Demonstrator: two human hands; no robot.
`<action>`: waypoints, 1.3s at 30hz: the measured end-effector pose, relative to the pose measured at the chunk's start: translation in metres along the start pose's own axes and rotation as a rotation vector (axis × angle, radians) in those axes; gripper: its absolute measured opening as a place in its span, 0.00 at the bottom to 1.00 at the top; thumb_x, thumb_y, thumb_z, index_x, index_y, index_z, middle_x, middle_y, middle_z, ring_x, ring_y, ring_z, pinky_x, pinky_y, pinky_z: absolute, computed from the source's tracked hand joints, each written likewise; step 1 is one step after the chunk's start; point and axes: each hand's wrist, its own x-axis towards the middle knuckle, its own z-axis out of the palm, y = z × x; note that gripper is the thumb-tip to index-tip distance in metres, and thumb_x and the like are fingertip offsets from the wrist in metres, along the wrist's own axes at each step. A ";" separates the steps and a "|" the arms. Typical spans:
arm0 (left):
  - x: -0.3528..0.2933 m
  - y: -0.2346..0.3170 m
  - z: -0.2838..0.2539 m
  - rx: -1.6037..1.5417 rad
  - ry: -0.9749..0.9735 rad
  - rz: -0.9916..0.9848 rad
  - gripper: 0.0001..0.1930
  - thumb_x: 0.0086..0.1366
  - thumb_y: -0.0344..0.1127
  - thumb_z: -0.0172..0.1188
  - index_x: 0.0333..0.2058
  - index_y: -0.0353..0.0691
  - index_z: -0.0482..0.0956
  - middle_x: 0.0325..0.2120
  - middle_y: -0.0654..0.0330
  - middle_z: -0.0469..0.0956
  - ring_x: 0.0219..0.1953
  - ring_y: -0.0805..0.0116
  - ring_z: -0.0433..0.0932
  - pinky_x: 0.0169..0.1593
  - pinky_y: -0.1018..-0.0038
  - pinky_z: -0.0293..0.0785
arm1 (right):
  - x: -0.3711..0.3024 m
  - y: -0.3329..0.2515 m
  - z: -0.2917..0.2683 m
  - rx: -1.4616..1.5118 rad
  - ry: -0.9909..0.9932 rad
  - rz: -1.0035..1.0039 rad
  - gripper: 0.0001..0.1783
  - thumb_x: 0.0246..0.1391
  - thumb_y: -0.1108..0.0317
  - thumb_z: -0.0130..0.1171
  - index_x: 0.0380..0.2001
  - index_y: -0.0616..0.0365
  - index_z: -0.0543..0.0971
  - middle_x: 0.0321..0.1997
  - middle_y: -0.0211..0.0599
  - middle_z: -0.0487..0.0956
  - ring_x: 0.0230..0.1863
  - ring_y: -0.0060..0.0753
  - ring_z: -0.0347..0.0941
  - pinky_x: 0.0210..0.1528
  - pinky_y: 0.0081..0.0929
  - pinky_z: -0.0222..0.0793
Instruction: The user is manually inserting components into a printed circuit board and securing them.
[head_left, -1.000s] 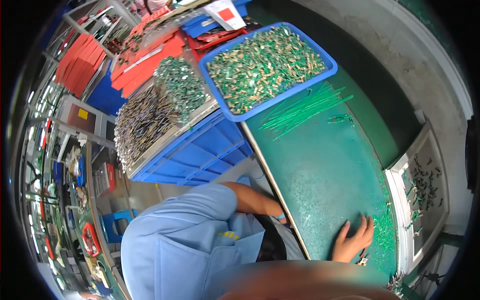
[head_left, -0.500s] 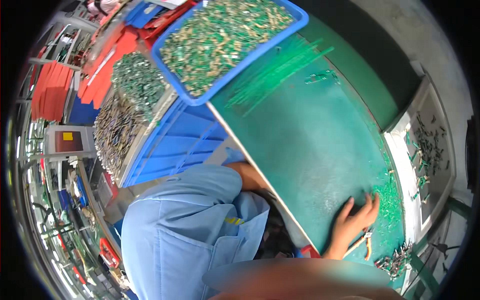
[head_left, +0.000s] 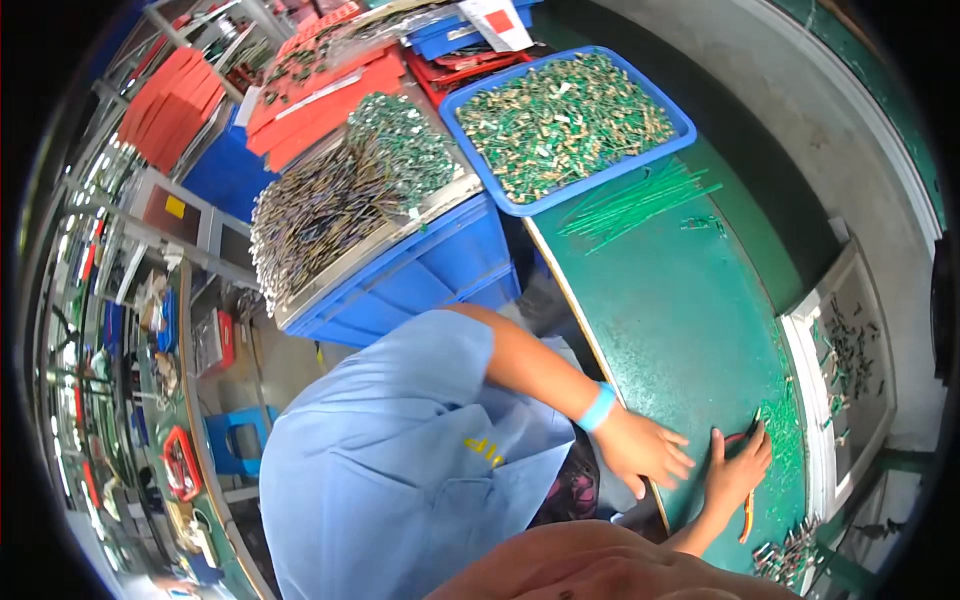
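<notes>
My left hand [head_left: 645, 450], with a light blue band at the wrist, reaches over the near edge of the green worktable [head_left: 650, 310]. Its fingers are spread and nothing is in them. To its right, my right hand [head_left: 735, 480] is curled around pliers [head_left: 748, 518]. An orange handle sticks out below the hand, a red curved part shows between thumb and fingers, and a dark tip points away from me. Small green clippings [head_left: 785, 430] lie beside this hand. A heap of small metal-and-green pieces [head_left: 788, 550] sits nearer to me.
A blue tray [head_left: 512, 207] full of small green and tan boards stands at the far end, with long green strips [head_left: 640, 210] in front. At left, a blue crate [head_left: 420, 270] supports piles of metal parts [head_left: 330, 210]. A white-framed panel [head_left: 815, 400] borders the right side.
The view has shifted, bringing my left hand out over the table edge. My right hand, earlier flat beside the pliers, now closes around them.
</notes>
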 end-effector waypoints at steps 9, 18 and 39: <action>0.071 0.012 0.009 -1.089 0.346 -0.197 0.35 0.80 0.58 0.54 0.71 0.33 0.69 0.69 0.50 0.74 0.63 0.65 0.76 0.67 0.63 0.72 | 0.026 -0.021 -0.044 0.461 0.419 -0.029 0.30 0.69 0.58 0.67 0.68 0.61 0.76 0.73 0.56 0.75 0.70 0.59 0.73 0.70 0.51 0.71; 0.107 0.026 -0.053 -2.110 0.507 0.138 0.42 0.82 0.65 0.49 0.79 0.38 0.58 0.76 0.56 0.67 0.68 0.67 0.72 0.69 0.65 0.69 | -0.018 -0.085 -0.048 0.708 0.703 -0.065 0.31 0.78 0.51 0.54 0.74 0.61 0.72 0.78 0.55 0.70 0.78 0.59 0.66 0.77 0.54 0.64; -0.016 0.051 -0.020 -0.531 0.535 -0.352 0.15 0.71 0.20 0.60 0.54 0.33 0.86 0.46 0.55 0.91 0.45 0.63 0.89 0.54 0.69 0.84 | -0.057 -0.008 -0.067 0.068 0.082 0.306 0.23 0.60 0.60 0.75 0.54 0.61 0.87 0.51 0.45 0.88 0.47 0.49 0.84 0.53 0.43 0.79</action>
